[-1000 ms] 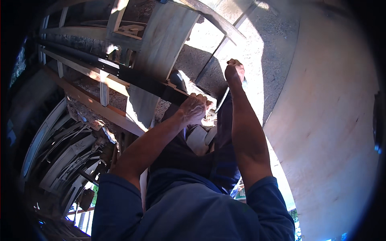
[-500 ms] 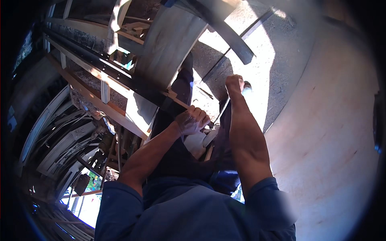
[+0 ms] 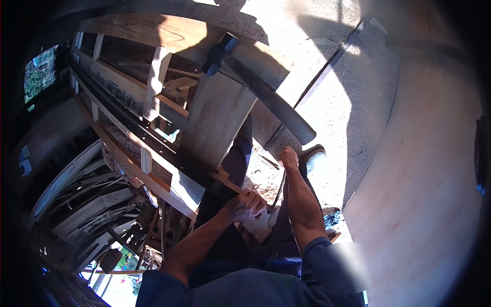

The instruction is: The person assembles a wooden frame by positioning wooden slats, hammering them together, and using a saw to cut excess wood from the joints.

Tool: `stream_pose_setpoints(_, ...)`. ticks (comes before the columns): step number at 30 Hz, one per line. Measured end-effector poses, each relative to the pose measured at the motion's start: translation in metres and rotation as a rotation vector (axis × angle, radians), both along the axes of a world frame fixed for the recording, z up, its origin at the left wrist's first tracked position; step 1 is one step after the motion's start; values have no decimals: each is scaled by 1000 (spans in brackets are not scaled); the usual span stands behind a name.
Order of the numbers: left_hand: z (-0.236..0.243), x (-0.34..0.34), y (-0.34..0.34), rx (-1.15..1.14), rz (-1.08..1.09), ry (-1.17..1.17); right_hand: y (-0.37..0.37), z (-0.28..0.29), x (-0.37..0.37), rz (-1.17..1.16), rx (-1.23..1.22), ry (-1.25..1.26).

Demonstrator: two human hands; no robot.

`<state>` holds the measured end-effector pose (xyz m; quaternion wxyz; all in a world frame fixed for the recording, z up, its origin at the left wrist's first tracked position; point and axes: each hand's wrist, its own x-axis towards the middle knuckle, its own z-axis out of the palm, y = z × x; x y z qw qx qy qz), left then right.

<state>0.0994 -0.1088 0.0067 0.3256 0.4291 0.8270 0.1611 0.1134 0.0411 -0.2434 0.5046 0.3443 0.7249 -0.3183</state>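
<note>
My left hand (image 3: 247, 204) is closed around the near end of a narrow light wooden strip (image 3: 231, 185), which juts from the dark beam at my left. Further forward and to the right, my right hand (image 3: 289, 157) makes a fist around the end of a thin, dark, straight tool (image 3: 279, 192). This tool looks like a blade seen edge-on and runs back toward my left hand. Its grip is hidden inside my fist, and I cannot tell whether its other end touches the strip. A pale block-like piece (image 3: 259, 225) sits between my legs, just below my left hand.
A sledgehammer (image 3: 273, 102) lies across a wide board (image 3: 217, 115) ahead. A wooden frame with a long dark beam (image 3: 138, 130) extends to the far left. Scrap timber (image 3: 92, 210) is piled at the left. A large pale sheet (image 3: 409, 204) curves along the right.
The view has tilted forward, so the hammer's head now shows and both hands appear lower. My right hand has come slightly closer to my left. Both hands keep their grips.
</note>
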Motion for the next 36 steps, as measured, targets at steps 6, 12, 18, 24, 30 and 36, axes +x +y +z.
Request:
stream_pose_setpoints(6, -6, -2, 3, -39, -107, 113, 47, 21, -13, -84, -117, 297)
stream_pose_setpoints(12, -12, 8, 5, -16, -70, 92, 61, 52, 6, -197, -400, 297)
stream_pose_setpoints(18, -6, 7, 2, -26, -110, 136, 55, 142, 51, -109, -445, 167)
stream_pose_setpoints(24, -7, 4, 4, 4, -75, -26, -10, 251, 125, -1442, -561, 104)
stream_pose_setpoints(30, -1, 2, 14, -25, -170, 120, -49, 282, 226, -1412, -585, 46)
stream_pose_setpoints(36, 8, 1, 3, -73, -249, 144, -24, 294, 256, -1469, -1006, -9)
